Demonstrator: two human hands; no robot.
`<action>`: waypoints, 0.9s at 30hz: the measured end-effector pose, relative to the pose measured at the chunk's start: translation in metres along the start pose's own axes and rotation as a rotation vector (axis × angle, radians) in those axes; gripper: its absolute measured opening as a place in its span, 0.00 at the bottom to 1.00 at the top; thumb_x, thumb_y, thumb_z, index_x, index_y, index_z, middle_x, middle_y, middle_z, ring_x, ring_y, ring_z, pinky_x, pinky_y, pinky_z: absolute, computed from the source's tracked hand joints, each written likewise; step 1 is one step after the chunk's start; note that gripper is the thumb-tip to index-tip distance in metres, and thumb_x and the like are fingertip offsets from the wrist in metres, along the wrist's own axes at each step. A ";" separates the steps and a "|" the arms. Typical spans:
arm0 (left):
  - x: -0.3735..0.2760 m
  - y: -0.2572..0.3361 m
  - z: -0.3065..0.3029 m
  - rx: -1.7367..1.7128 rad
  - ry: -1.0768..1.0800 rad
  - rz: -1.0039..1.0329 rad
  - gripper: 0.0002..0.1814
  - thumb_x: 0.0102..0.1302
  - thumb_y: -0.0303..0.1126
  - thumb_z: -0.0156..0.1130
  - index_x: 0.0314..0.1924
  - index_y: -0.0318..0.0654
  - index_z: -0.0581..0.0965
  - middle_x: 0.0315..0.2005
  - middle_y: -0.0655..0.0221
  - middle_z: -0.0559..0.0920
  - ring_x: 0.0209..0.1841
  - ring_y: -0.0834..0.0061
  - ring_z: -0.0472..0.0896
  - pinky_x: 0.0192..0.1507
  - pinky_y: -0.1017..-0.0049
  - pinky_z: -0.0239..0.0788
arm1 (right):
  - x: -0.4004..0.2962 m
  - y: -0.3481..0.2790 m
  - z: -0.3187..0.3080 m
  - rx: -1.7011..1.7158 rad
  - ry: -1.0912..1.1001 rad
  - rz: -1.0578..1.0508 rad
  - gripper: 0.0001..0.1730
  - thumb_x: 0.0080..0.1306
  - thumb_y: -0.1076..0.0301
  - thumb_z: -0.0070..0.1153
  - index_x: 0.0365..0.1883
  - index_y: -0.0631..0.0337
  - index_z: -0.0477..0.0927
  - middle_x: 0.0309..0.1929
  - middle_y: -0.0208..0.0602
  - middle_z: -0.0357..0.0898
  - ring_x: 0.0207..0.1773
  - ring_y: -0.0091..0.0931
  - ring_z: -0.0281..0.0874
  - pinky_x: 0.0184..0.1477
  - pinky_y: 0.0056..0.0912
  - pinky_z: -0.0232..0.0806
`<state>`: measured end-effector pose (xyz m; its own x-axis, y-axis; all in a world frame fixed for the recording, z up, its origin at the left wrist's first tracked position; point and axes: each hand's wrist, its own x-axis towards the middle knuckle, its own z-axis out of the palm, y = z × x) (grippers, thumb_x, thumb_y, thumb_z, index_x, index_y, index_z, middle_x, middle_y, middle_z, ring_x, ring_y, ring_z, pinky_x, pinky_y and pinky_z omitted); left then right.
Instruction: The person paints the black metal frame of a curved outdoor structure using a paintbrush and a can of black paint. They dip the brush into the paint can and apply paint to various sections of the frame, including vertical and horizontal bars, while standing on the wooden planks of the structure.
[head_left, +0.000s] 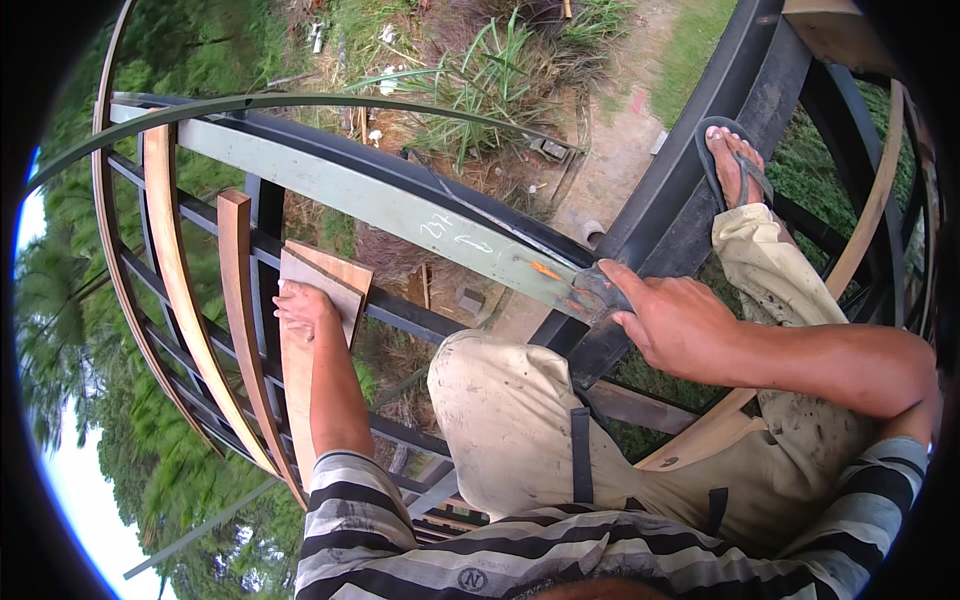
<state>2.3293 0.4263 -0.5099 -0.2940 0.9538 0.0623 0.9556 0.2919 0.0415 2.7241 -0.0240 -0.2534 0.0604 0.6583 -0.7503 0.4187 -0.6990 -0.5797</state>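
My left hand (304, 309) lies over a wooden board (298, 390), its fingertips at the board's left edge. At the top of this board, close to my wrist, is a wider flat wooden piece (341, 289); whether the two are separate pieces is unclear. My right hand (671, 319) touches the end of a grey-green steel beam (360, 202), where it meets a black steel beam (667, 202). Index finger and thumb are spread around the rough, dark joint (596, 289); the other fingers are curled and partly hidden. White handwritten marks and orange patches show on the grey-green beam.
Thin black steel bars (412, 319) cross below the boards. More upright wooden slats (238, 315) stand at the left. My sandalled foot (735, 165) rests on the black beam. Through the open frame, the ground (600, 161) lies far below, with plants and trees around.
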 end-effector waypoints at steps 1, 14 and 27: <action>-0.007 0.006 -0.004 -0.002 0.002 -0.037 0.45 0.75 0.73 0.29 0.81 0.54 0.57 0.83 0.63 0.52 0.83 0.44 0.48 0.72 0.23 0.38 | 0.015 -0.001 0.005 0.013 0.019 -0.023 0.30 0.75 0.66 0.52 0.71 0.71 0.63 0.31 0.57 0.83 0.37 0.55 0.83 0.44 0.58 0.73; -0.030 0.029 -0.026 0.023 -0.005 -0.098 0.41 0.77 0.68 0.34 0.80 0.54 0.60 0.82 0.64 0.56 0.82 0.48 0.51 0.73 0.26 0.42 | 0.194 -0.047 0.034 0.091 0.256 -0.236 0.30 0.75 0.65 0.52 0.70 0.74 0.65 0.31 0.60 0.83 0.38 0.55 0.83 0.44 0.62 0.73; -0.027 0.029 -0.024 0.037 -0.006 -0.096 0.41 0.77 0.68 0.33 0.80 0.55 0.60 0.82 0.66 0.55 0.82 0.48 0.51 0.72 0.26 0.42 | 0.334 -0.095 0.035 0.143 0.407 -0.308 0.25 0.73 0.64 0.55 0.63 0.70 0.72 0.40 0.62 0.85 0.46 0.54 0.84 0.51 0.61 0.74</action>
<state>2.3643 0.4072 -0.4867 -0.3843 0.9216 0.0534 0.9231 0.3844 0.0099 2.6725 0.2531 -0.4602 0.3130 0.8742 -0.3713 0.3460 -0.4690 -0.8126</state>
